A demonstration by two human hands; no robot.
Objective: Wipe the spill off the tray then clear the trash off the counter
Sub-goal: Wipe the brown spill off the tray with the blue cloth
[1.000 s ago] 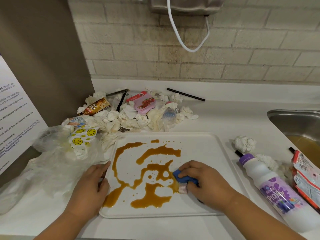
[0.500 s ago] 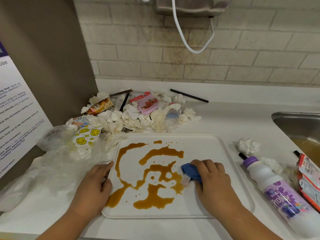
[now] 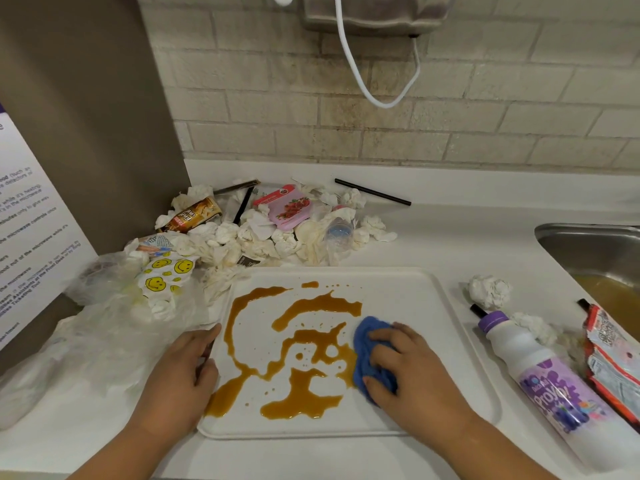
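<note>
**Wiping begins:** right hand (image 3: 412, 372) grips cloth (image 3: 367, 332) at the spill (image 3: 301, 393); left hand (image 3: 176, 379), fingers (image 3: 207, 336) relaxed, steadies tray (image 3: 398, 285).
Risk: hard strokes could push liquid off the tray.

Tray (image 3: 398, 296), lower centre, is looking like smooth matt off-white plastic, faintly speckled. Spill (image 3: 304, 344) on it is shining wet, glossy brown. Cloth (image 3: 367, 341) is reading as fuzzy blue fabric. Sink (image 3: 588, 244), right edge, is gleaming as brushed metal. Bottle (image 3: 540, 368), lower right, is showing glossy white plastic with a shiny printed sleeve. Wrapper (image 3: 613, 355) beside it is glinting like foil. Tissues (image 3: 277, 244) above the tray are lying as crumpled soft paper. Bag (image 3: 104, 337), left, is looking like thin, translucent, crinkled plastic. Wall (image 3: 381, 133) is showing rough, stained brick.
</note>
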